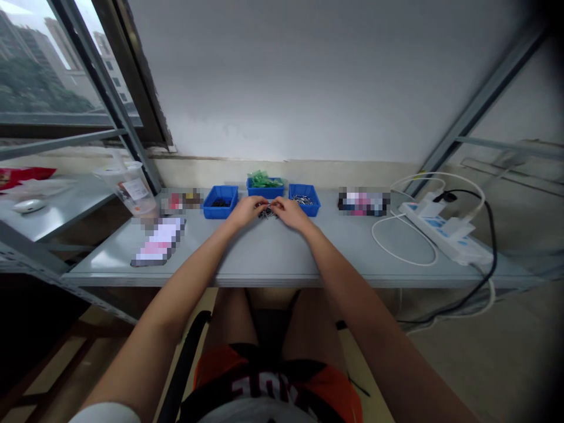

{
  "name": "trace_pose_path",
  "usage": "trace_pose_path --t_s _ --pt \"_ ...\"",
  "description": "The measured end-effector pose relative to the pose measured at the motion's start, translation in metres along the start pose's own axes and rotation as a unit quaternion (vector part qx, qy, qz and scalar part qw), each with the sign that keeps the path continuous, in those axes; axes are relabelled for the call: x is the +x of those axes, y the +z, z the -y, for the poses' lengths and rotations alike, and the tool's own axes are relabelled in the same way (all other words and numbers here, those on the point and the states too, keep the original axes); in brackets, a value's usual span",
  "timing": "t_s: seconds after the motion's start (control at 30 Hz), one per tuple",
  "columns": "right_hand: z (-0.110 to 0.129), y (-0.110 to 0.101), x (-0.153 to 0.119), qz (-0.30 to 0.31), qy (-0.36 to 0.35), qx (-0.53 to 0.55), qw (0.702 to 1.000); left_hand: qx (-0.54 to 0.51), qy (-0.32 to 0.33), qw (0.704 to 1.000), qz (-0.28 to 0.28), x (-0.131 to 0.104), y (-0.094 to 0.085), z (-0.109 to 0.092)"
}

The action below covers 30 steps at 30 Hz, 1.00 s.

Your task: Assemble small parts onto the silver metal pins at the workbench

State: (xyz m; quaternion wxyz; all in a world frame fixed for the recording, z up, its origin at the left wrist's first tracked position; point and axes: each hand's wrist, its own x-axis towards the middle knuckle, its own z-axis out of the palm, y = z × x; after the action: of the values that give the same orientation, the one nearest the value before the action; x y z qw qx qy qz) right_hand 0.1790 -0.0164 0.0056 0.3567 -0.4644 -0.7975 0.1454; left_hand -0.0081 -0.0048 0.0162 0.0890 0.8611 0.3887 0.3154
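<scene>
My left hand rests on the grey desk with its fingers curled together at a small heap of metal pieces. From the other side my right hand meets it, thumb and fingers pinched over the same heap. Whatever lies between the fingertips is too small to make out. Around the hands stand blue bins: the left bin contains dark small parts, and the right bin contains silver metal pieces. Behind the hands, the middle bin is heaped with green plastic packets.
A phone lies at the left on the desk, near a plastic cup. To the right are a blurred-out item, a white power strip and looping cables. Metal shelf posts flank the desk; a wall rises behind.
</scene>
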Motion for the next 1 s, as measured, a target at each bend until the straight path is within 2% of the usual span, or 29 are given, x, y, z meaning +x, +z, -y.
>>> trace_pose_path --t_s 0.2,0.3,0.73,0.87,1.0 --pt "-0.0016 -0.0024 0.0007 -0.031 0.003 0.005 0.999 -0.020 -0.010 0.999 -0.036 -0.0009 0.0005 0.0025" --pt "-0.0009 -0.0039 0.0004 -0.039 0.006 0.007 0.999 -0.022 -0.012 0.999 -0.032 -0.0003 -0.0007 0.0035" --pt "0.0029 -0.0042 -0.0013 -0.024 0.002 0.027 0.999 -0.010 -0.018 1.000 -0.017 0.0018 -0.0055 0.0033" --pt "0.0016 -0.0042 -0.0013 -0.026 -0.004 0.060 0.998 -0.026 -0.008 0.999 -0.037 0.0025 -0.0067 0.0008" --pt "0.0022 -0.0029 -0.0019 0.018 -0.003 0.064 0.998 -0.063 0.009 0.997 -0.042 0.0011 -0.0049 -0.0018"
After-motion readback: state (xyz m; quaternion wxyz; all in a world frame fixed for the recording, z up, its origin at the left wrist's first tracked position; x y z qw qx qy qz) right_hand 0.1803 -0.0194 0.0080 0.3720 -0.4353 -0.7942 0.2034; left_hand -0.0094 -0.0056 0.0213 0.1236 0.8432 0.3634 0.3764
